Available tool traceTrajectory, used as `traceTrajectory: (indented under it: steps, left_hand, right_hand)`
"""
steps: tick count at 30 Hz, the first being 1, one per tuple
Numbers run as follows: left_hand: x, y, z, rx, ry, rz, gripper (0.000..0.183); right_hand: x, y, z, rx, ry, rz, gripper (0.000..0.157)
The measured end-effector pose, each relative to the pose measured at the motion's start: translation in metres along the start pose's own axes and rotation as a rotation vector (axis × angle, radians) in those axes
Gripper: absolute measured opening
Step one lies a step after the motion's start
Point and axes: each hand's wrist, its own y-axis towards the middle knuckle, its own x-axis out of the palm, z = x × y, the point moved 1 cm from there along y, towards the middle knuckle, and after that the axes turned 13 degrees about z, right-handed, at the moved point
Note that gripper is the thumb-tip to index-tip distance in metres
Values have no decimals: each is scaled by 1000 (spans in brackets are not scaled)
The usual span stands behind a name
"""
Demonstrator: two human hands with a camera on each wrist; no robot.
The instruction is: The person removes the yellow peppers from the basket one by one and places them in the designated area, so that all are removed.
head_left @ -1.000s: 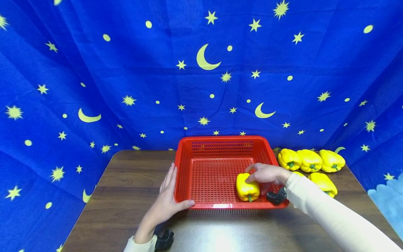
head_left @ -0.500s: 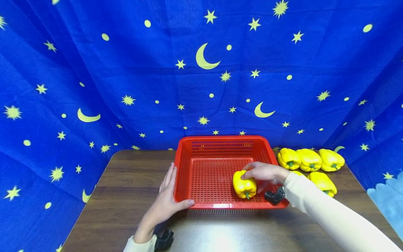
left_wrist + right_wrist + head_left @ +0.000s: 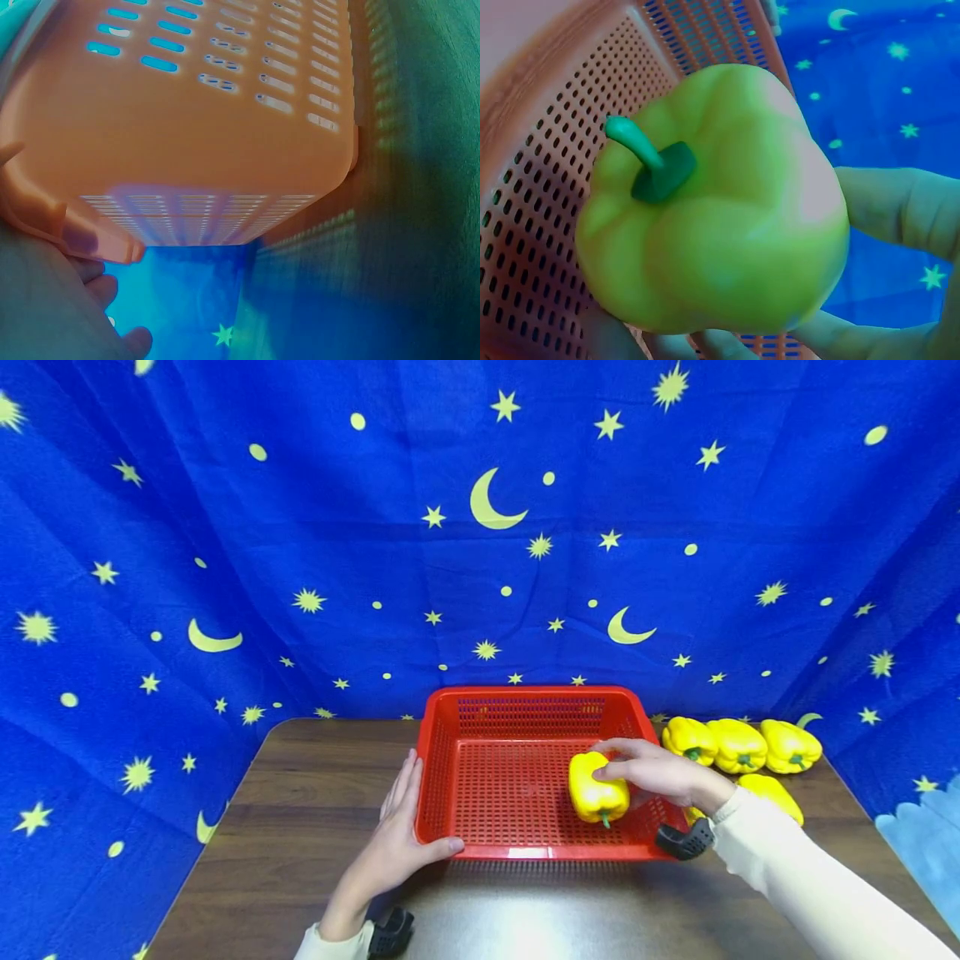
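Note:
In the head view my right hand [image 3: 656, 770] grips a yellow bell pepper [image 3: 592, 793] over the right part of a red basket [image 3: 540, 852]. The pepper tilts with its green stem toward me. In the right wrist view the thumb and fingers [image 3: 900, 206] hold the pepper from opposite sides, and the basket's perforated wall lies behind it. My left hand [image 3: 397, 827] rests against the basket's left side, its fingers straight along the rim and the thumb on the front left corner. The left wrist view looks along the basket's outer wall [image 3: 180, 127], fingertips beside the rim.
Several more yellow bell peppers [image 3: 738, 746] lie on the wooden table [image 3: 285, 827] right of the basket, some partly hidden by my right arm. A blue curtain [image 3: 375, 552] with stars and moons hangs behind and at both sides of the table.
My right hand has raised the pepper from low in the basket, first shifting slightly left, then back right and up. The left hand and the basket have stayed in place.

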Motion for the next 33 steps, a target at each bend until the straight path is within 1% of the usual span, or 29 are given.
traceTrajectory:
  steps: [3, 6, 9, 16, 18, 23, 26, 29, 33]
  left_hand:
    - [0, -1, 0, -6, -1, -4, 125]
    - [0, -1, 0, -18, -6, -9, 125]
    - [0, -1, -1, -23, -9, -13, 125]
    - [0, -1, -1, -32, 3, -13, 125]
    - [0, -1, -1, -37, 10, -16, 125]
    - [0, -1, 0, -31, 15, -14, 125]
    - [0, 0, 0, -18, 6, -9, 125]
    - [-1, 0, 0, -9, 10, -7, 125]
    - [-2, -1, 0, -16, 10, -8, 126]
  right_hand:
    - [-4, -6, 3, -15, 31, 22, 67]
    - [-10, -12, 5, -40, 61, 26, 66]
    - [-16, -18, 5, -66, 49, 44, 66]
    - [-27, -32, 4, -57, 69, 108, 70]
    - [-30, -36, 5, -65, 68, 131, 69]
    - [-39, -46, 10, -81, 39, 190, 69]
    - [-45, -50, 15, -98, 27, 209, 66]
    - [-50, -54, 19, -130, 37, 228, 63]
    - [-56, -58, 23, -140, 34, 264, 61]
